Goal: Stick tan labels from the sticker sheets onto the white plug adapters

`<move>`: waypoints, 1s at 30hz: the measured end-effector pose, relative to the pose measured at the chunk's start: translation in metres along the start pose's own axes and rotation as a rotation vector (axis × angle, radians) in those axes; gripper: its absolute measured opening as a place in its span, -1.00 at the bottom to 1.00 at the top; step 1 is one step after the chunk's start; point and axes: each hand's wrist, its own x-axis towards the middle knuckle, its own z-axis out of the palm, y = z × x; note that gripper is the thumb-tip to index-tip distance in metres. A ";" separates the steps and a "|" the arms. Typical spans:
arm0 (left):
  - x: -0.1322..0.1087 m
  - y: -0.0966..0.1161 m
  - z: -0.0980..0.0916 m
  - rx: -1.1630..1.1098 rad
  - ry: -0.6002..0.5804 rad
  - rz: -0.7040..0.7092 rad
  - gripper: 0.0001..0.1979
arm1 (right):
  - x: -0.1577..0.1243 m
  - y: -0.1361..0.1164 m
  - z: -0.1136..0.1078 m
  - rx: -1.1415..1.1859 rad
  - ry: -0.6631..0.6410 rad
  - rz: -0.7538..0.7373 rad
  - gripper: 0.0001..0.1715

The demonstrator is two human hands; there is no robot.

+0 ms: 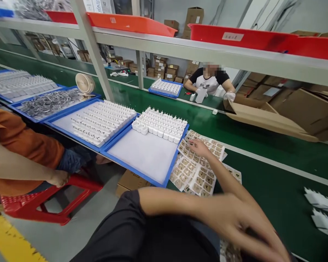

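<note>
My right hand (200,148) reaches onto a sheet of tan stickers (215,148), its fingertips drawn together at the paper. Whether a single sticker is between them is too small to tell. More sticker sheets (203,180) lie overlapped beneath and nearer to me. Crossing in front of my body, my left hand (237,220) is beside my right forearm, blurred, with its fingers spread and nothing visible in them. Left of the sheets, a blue-rimmed tray (144,154) holds rows of white plastic parts (161,125) with upright pins at its far side.
A second tray of white parts (104,122), a tray of metal pieces (53,103) and a small fan (84,83) stand leftward. Across the green bench a co-worker (209,82) sits by an open carton (270,120). White parts (324,222) lie far right. Red bins (243,38) sit overhead.
</note>
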 end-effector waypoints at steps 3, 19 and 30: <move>-0.026 -0.038 -0.042 0.165 0.285 -0.117 -0.75 | 0.012 -0.003 0.014 0.073 0.012 -0.036 -0.81; -0.088 -0.150 -0.124 0.065 0.657 -0.670 -0.63 | -0.057 -0.035 0.017 0.266 0.296 -0.156 -0.71; -0.086 -0.149 -0.120 -0.345 0.661 -0.667 -0.53 | -0.065 -0.048 0.016 0.012 0.379 -0.420 -0.68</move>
